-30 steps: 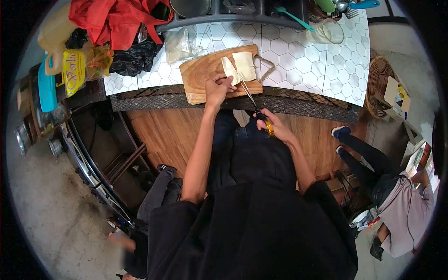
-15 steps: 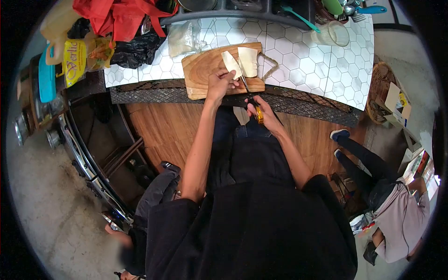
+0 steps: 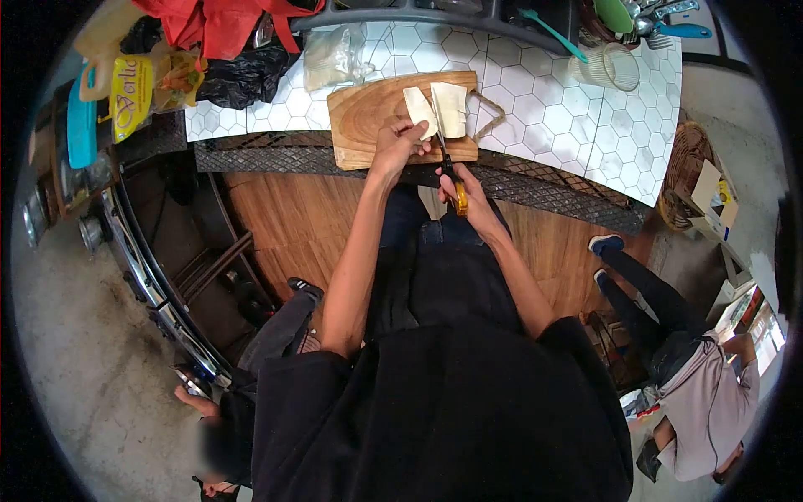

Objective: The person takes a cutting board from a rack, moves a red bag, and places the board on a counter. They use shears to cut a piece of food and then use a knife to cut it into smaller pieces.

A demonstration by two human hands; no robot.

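Right grip [image 3: 465, 186] closed round knife [image 3: 442, 146] handle; left grip [image 3: 400, 142] presses flat on pale sheet [image 3: 418, 107] on board [image 3: 364, 117]. Sheet looks thin, floppy and likely to tear, so pin it beside the cut.

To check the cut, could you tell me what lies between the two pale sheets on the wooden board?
In the head view, the blade of the knife, held by the right hand, runs between them.

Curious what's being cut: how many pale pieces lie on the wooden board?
2. The left piece is by the left hand; the right piece, just right of the knife. Others may be hidden.
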